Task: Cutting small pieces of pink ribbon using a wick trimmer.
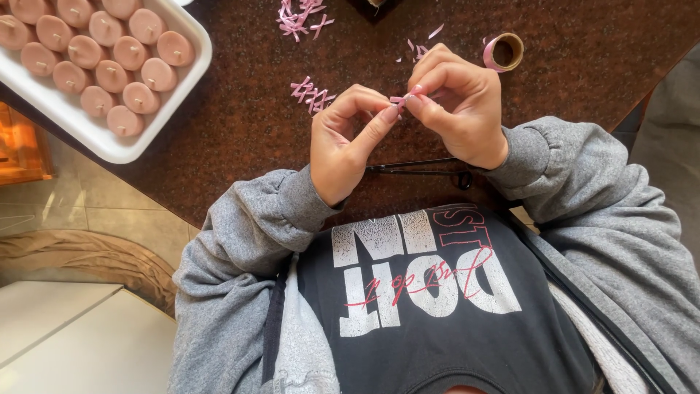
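A small strip of pink ribbon [399,99], thin and short, pinched at both ends between fingertips; it lies roughly level, raised above the dark speckled counter [240,138], near centre.

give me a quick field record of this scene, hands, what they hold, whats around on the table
left hand: fingertips pinch one end of a small pink ribbon piece
right hand: fingertips pinch the other end of the same piece
surface: dark speckled table
tray: white tray, upper left, rows of round pink candles with wicks
ribbon bits: small pink ribbon crosses by the left hand, more at the top edge
roll: pink ribbon roll beyond the right hand
tool: thin black tool lying under the wrists
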